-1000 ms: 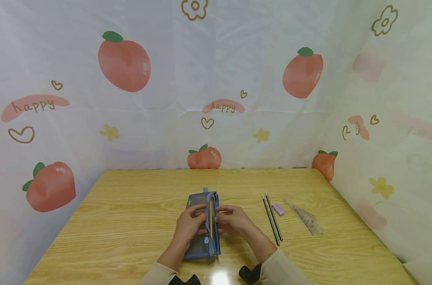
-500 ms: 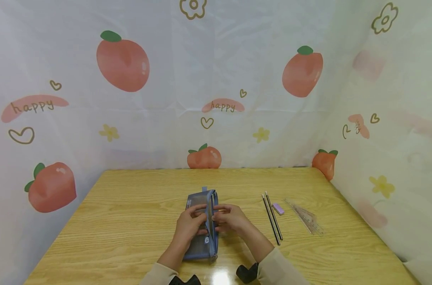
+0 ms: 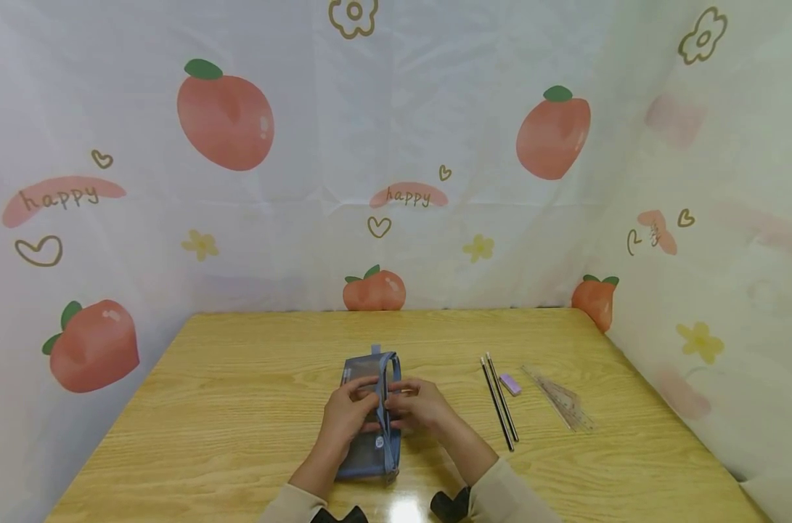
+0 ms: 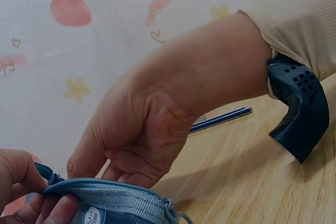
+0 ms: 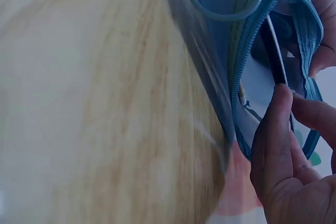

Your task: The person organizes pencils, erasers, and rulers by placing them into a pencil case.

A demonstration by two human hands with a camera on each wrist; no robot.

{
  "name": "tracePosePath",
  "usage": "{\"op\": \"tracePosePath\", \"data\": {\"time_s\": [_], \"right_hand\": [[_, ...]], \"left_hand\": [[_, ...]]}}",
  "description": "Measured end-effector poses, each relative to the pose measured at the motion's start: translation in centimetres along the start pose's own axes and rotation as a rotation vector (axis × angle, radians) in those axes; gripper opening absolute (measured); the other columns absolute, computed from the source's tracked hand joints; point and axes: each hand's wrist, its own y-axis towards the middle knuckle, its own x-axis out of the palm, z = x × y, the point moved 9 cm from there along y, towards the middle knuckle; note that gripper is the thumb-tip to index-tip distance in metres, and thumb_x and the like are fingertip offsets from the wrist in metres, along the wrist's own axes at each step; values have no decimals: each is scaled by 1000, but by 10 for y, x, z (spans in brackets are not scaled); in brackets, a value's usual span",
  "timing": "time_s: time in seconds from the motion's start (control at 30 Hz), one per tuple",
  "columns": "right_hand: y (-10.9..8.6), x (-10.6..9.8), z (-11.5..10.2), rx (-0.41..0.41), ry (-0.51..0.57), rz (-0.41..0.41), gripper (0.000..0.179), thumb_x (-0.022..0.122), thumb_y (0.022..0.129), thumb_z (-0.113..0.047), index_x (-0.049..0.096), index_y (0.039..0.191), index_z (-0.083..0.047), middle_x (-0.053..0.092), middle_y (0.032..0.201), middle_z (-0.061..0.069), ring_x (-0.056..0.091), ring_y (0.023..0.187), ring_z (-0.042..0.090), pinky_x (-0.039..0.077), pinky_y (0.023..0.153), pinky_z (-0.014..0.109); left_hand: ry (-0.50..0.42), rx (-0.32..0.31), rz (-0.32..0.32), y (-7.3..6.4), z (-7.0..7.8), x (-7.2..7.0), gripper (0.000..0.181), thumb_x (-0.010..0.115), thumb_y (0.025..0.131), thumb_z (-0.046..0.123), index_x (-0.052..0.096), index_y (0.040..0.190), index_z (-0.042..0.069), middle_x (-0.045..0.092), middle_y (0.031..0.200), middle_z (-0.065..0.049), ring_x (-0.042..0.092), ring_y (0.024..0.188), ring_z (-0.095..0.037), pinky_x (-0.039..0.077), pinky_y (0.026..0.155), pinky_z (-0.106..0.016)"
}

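Note:
A blue mesh pencil case (image 3: 359, 460) lies on the table with its zipper undone and its mouth towards the right. My left hand (image 3: 346, 414) grips the zipper edge; in the left wrist view its fingers (image 4: 50, 208) pinch that rim. Through the mouth reaches my right hand (image 3: 428, 405). In the right wrist view, the thumb and fingers of the right hand (image 5: 294, 177) pinch a slim dark pencil (image 5: 274, 51) inside the pencil case (image 5: 239, 72). Most of the pencil is hidden by the case and fingers.
On the wooden table (image 3: 239, 378), two dark pencils (image 3: 498, 403) lie to the right of the case. Beside them are a purple eraser (image 3: 510, 384) and clear plastic set squares (image 3: 562, 399). A printed cloth (image 3: 291, 240) stands behind the table.
My right hand has shifted slightly left, further into the mouth of the case. A yellow strip seen in the opening a second ago is out of sight. The left hand keeps its grip.

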Motion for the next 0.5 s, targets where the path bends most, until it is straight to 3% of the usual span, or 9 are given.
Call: {"op": "tracePosePath", "data": {"time_s": [0.33, 0.5], "right_hand": [[-5, -7, -3, -35, -29, -4, 37, 60, 81, -1, 50, 114, 12, 62, 88, 20, 63, 75, 28, 55, 64, 41], [-8, -33, -19, -85, -241, 55, 34, 62, 80, -2, 54, 110, 12, 62, 86, 20, 63, 71, 32, 55, 59, 41]], "left_hand": [[-1, -2, -5, 0, 0, 0, 44, 54, 76, 4, 55, 120, 3, 59, 95, -15, 59, 72, -18, 55, 54, -34], [-3, -3, 4, 1, 0, -2, 44, 55, 76, 4, 56, 120, 3, 58, 94, -13, 59, 74, -20, 55, 54, -34]]}}
